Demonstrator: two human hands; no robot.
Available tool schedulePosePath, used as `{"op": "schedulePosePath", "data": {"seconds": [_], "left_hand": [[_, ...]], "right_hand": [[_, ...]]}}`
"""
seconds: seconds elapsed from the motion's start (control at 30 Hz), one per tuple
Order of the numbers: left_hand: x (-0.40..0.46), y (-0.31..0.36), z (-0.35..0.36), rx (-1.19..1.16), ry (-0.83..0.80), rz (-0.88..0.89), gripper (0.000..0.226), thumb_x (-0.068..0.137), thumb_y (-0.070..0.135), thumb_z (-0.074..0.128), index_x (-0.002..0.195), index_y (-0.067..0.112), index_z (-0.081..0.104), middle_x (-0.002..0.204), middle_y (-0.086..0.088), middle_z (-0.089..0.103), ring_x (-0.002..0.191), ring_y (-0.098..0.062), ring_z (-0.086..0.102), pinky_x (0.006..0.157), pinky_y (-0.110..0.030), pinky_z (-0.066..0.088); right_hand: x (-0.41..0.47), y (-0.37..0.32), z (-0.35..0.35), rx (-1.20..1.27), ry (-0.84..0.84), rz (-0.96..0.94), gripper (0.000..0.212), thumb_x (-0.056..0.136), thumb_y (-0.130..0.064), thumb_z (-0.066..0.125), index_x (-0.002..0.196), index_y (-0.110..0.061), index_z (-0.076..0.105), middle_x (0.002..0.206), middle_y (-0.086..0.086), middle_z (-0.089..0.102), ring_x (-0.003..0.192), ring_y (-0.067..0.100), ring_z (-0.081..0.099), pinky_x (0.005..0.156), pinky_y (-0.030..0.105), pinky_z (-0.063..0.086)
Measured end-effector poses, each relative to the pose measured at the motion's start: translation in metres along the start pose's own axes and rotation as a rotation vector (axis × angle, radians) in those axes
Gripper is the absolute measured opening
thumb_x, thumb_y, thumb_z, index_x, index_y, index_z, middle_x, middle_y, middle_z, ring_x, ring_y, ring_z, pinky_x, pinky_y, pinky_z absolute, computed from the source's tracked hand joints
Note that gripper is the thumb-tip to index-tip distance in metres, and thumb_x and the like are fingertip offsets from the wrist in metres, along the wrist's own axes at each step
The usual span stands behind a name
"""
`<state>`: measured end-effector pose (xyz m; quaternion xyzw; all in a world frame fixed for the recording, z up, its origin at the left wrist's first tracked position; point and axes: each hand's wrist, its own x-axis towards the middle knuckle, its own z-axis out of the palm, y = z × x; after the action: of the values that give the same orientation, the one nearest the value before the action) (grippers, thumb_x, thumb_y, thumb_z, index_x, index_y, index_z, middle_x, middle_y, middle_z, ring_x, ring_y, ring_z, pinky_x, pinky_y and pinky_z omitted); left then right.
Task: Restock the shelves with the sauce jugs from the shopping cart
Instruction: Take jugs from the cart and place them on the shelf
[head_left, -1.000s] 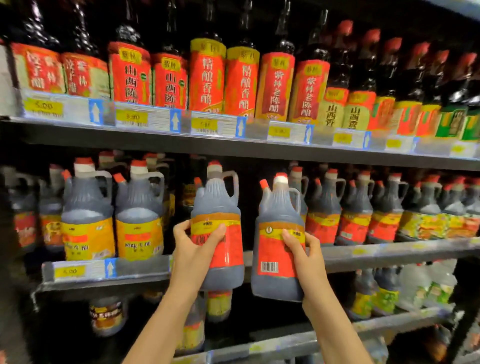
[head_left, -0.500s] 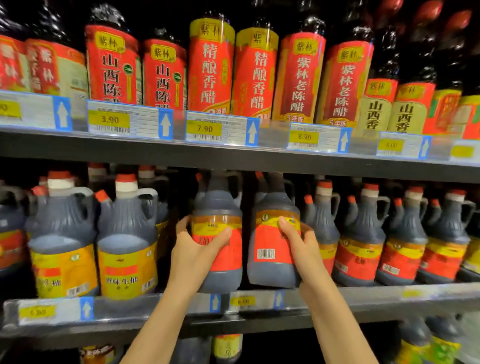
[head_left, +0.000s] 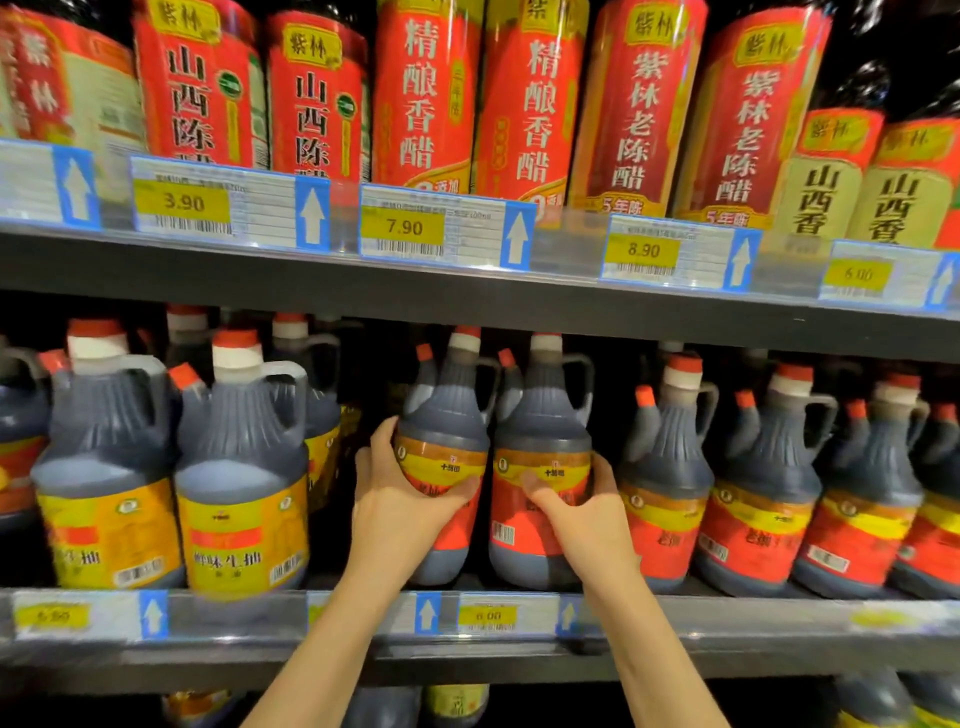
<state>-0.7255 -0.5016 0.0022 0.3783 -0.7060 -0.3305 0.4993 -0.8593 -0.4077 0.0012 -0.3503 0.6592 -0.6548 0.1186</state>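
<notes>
Two dark sauce jugs with red and yellow labels stand side by side on the middle shelf (head_left: 727, 618). My left hand (head_left: 400, 499) grips the left sauce jug (head_left: 441, 421) around its label. My right hand (head_left: 582, 509) wraps the front of the right sauce jug (head_left: 543, 426). Both jugs are upright, red caps up, handles to the right, their bases at the shelf's front edge. The shopping cart is out of view.
Yellow-labelled jugs (head_left: 241, 499) fill the shelf to the left, matching red-labelled jugs (head_left: 670, 499) to the right. A dark gap lies between the yellow jugs and my left hand. The upper shelf (head_left: 467, 296) hangs just above the caps, lined with tall red vinegar bottles (head_left: 426, 93) and price tags.
Both hands have pushed the two jugs up and forward from in front of the shelf onto it. The view has moved closer to the shelf.
</notes>
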Motion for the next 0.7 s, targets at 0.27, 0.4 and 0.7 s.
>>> {"op": "schedulePosePath", "data": {"seconds": [0.27,0.4,0.7], "left_hand": [[-0.002,-0.001,-0.006,0.059,0.009,-0.015,0.098,0.057,0.043,0.083,0.137,0.021,0.031,0.131,-0.009,0.046,0.116,-0.031,0.05,0.092,-0.036,0.043],[-0.009,0.0,-0.017,0.264,-0.048,-0.035,0.101,0.061,0.056,0.075,0.14,0.024,0.021,0.134,-0.01,0.048,0.114,-0.035,0.052,0.085,-0.044,0.047],[-0.031,-0.001,-0.02,0.334,0.01,-0.007,0.106,0.065,0.054,0.074,0.142,0.008,0.016,0.137,-0.016,0.042,0.122,-0.036,0.045,0.086,-0.048,0.045]], "right_hand": [[-0.005,-0.002,-0.002,-0.113,-0.048,-0.032,0.091,0.064,-0.021,0.084,0.139,-0.021,0.033,0.096,-0.017,0.057,0.089,0.001,0.058,0.075,0.018,0.046],[-0.017,-0.01,-0.007,-0.231,-0.062,-0.076,0.091,0.067,-0.026,0.082,0.14,-0.022,0.027,0.094,-0.017,0.051,0.082,0.003,0.052,0.071,0.017,0.04],[-0.031,-0.002,-0.007,-0.389,0.026,-0.092,0.099,0.067,-0.04,0.08,0.141,-0.015,0.02,0.125,0.006,0.056,0.112,0.026,0.057,0.086,0.032,0.047]]}}
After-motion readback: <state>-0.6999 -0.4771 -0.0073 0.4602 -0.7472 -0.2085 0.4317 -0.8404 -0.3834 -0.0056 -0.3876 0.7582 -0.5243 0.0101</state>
